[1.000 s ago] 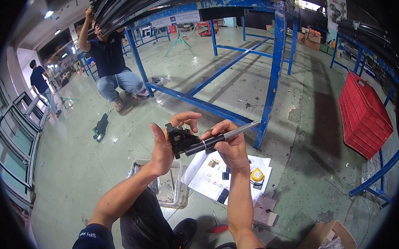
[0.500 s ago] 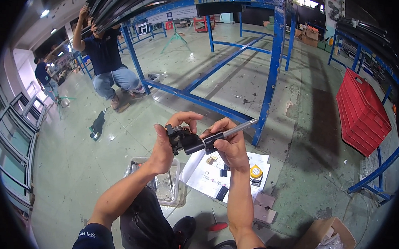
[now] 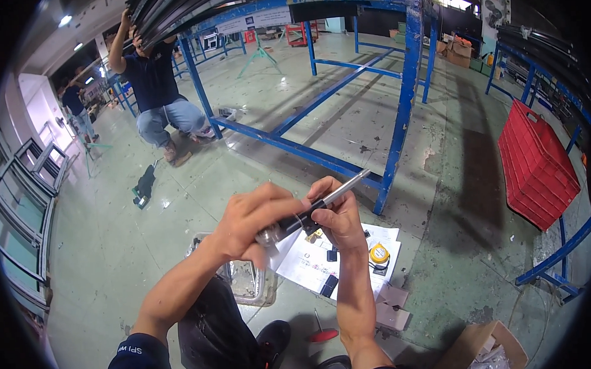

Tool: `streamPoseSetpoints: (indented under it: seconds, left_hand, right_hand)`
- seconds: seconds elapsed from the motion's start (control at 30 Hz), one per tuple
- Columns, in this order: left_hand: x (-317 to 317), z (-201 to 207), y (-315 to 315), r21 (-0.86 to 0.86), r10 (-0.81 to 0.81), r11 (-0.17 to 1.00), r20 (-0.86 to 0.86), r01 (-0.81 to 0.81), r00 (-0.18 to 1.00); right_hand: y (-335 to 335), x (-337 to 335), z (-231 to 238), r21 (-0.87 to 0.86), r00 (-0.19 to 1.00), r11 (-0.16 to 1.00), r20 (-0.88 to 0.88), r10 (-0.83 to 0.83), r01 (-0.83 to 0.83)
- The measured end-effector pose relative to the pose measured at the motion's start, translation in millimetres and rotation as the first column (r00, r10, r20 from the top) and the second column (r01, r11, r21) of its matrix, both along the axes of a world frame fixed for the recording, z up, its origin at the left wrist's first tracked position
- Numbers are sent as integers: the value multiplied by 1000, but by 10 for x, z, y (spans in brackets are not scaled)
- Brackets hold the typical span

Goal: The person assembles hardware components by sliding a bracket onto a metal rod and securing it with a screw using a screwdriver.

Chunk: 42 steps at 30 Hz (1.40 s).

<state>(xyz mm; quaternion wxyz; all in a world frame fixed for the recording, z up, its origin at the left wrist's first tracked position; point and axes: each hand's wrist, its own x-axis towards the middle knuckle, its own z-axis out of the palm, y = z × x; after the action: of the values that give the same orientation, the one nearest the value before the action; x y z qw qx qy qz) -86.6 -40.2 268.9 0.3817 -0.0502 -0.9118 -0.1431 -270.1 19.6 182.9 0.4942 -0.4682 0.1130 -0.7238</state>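
Above the floor, both my hands are on a black tubular fitting (image 3: pixel 288 226) with a bare silver rod (image 3: pixel 348 188) sticking out toward the upper right. My right hand (image 3: pixel 342 223) grips it near the rod, with thumb and fingers closed around the barrel. My left hand (image 3: pixel 248 219) is laid over the lower-left end, its fingers reaching along the top; its thumb is smeared by motion. A round metallic part (image 3: pixel 267 237) shows beneath that palm. The rest of this end is hidden. Below lie a printed sheet (image 3: pixel 297 259), small black pieces (image 3: pixel 329 285) and a yellow tape measure (image 3: pixel 379 253).
A clear plastic bin (image 3: pixel 250 296) stands beside my leg. A red-handled screwdriver (image 3: pixel 323 335) lies by my shoes. The blue steel rack (image 3: pixel 397 116) rises ahead, a person (image 3: pixel 152 79) crouching at its left. A red crate (image 3: pixel 539 166) leans at right; a cardboard box (image 3: pixel 487 347) sits near.
My left hand has turned over the fitting's end, covering the black bracket-like part that showed before. The fitting has shifted slightly down and left. A far person at left has moved.
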Motion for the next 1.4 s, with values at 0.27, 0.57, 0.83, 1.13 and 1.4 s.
streamPoseSetpoints:
  seconds: [0.27,0.57,0.83,1.13,1.4]
  left_hand:
    - [-45,48,85,-109,95,990,18,-92,995]
    - [-152,-167,86,973,-165,-223,-102,64,981]
    - [-69,-262,82,929,-129,-367,-107,53,986]
    - [-113,-308,-216,993,-123,-105,41,-54,992]
    - [-120,-664,-354,976,-137,-203,-114,84,984]
  right_hand:
    - [-27,-30,-29,-18,995,999,-87,-49,48]
    - [-50,104,179,-103,900,914,-163,-405,393]
    - [111,150,161,159,989,981,-122,-88,107]
    - [60,145,337,261,986,954,-112,-121,147]
    - [327,-153,-80,302,894,906,-422,-152,296]
